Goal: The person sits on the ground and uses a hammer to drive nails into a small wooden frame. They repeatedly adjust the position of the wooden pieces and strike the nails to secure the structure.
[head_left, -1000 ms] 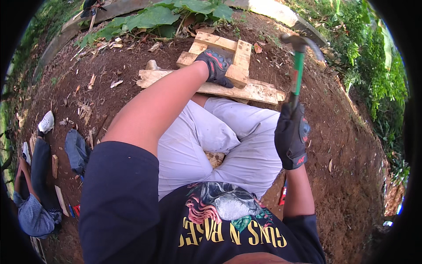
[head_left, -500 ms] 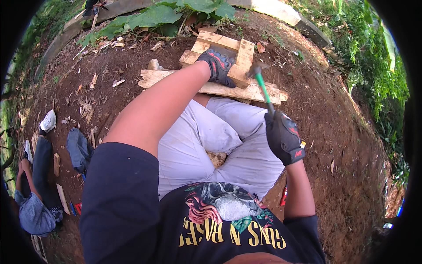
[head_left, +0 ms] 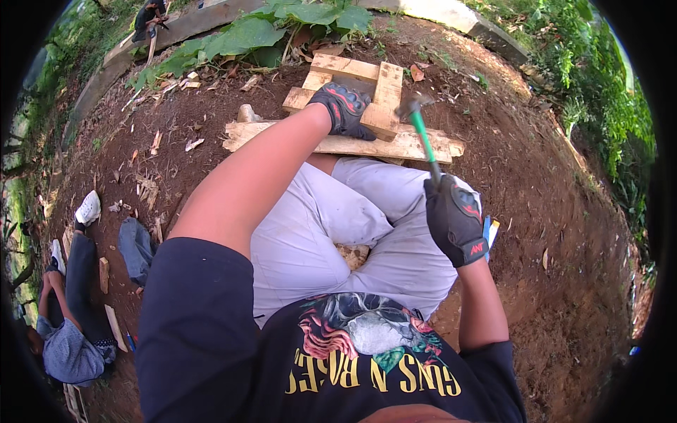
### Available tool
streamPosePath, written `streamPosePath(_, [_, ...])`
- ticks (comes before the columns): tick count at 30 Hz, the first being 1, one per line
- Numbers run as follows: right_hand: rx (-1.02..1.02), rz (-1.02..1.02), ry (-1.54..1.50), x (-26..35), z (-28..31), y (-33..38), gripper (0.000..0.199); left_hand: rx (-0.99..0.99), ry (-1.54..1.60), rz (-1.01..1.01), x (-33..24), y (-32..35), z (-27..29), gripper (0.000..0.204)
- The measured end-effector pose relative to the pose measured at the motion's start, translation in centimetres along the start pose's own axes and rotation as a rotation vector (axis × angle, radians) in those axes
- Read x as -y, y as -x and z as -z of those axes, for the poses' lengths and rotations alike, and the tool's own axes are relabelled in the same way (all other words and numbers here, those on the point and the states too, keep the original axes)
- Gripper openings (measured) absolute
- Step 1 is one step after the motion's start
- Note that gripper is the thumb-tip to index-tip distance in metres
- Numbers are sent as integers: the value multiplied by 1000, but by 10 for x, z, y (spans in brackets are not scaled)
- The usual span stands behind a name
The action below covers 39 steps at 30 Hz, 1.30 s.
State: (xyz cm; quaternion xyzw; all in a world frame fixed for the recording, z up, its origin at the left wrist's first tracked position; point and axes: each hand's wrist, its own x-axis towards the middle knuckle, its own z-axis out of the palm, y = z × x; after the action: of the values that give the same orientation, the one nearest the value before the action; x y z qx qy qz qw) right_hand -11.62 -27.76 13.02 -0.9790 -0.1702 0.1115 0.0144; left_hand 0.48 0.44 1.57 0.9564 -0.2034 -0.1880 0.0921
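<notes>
Clasping the wooden frame [head_left: 387, 92] with the left hand [head_left: 344, 110], curled over its near side, apparently to steady it. Holding it across the far edge of the plank [head_left: 345, 146], perhaps for firm backing. Gripping the hammer [head_left: 423, 135] low on its green handle with the right hand [head_left: 455, 220], likely for leverage, blurred head just beside the frame's near right corner; impossible to confirm contact.

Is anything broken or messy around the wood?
Yes, a bit. The plank by the frame has a rough, jagged left end, not a neat, straight one. Wood chips lie scattered on the dirt to the left, which looks messy.
</notes>
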Motion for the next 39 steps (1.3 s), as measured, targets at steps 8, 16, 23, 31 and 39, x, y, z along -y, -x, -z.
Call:
streamPosePath(8, [-102, -327, -346, -44, 24, 48, 39, -6, -52, 18, 1, 1, -3, 98])
streamPosePath(16, [-288, -741, -144, -157, -75, 216, 39, 3, -28, 171, -25, 16, 15, 98])
streamPosePath(23, [112, -1118, -269, -142, -186, 338, 40, -384, 277, 209, -23, 102, 3, 74])
streamPosePath(31, [422, -914, -266, -183, -114, 260, 47, -422, 241, 568, -32, 218, -20, 70])
streamPosePath(39, [38, -593, -104, -319, -189, 87, 51, -649, 262, 647, -48, 196, -57, 51])
